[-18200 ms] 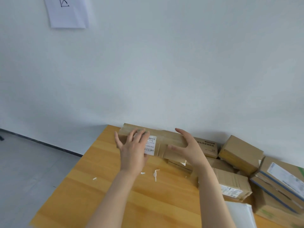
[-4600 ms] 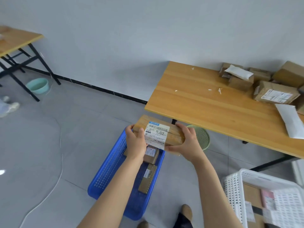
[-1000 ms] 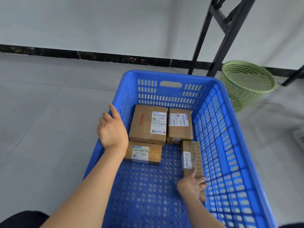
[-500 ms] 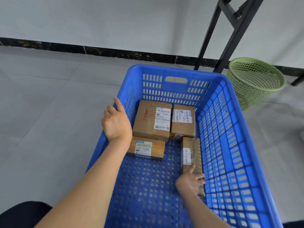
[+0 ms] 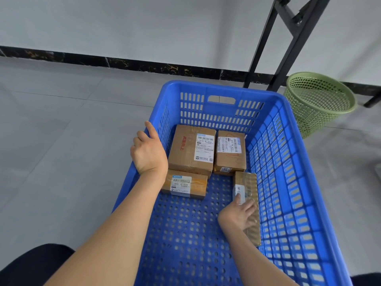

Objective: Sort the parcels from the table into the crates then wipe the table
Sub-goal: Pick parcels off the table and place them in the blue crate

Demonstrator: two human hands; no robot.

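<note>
Right grip (image 5: 239, 215) lies flat, fingers spread, atop the long parcel (image 5: 246, 182) at the right wall of the crate (image 5: 292, 153). Long axis follows that wall.

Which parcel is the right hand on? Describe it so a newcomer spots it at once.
Start at the blue crate beside the green basket. Along its right wall lies a long narrow parcel, with the right hand resting on its near half. It is the narrowest of the four and reaches closest to the person.
</note>
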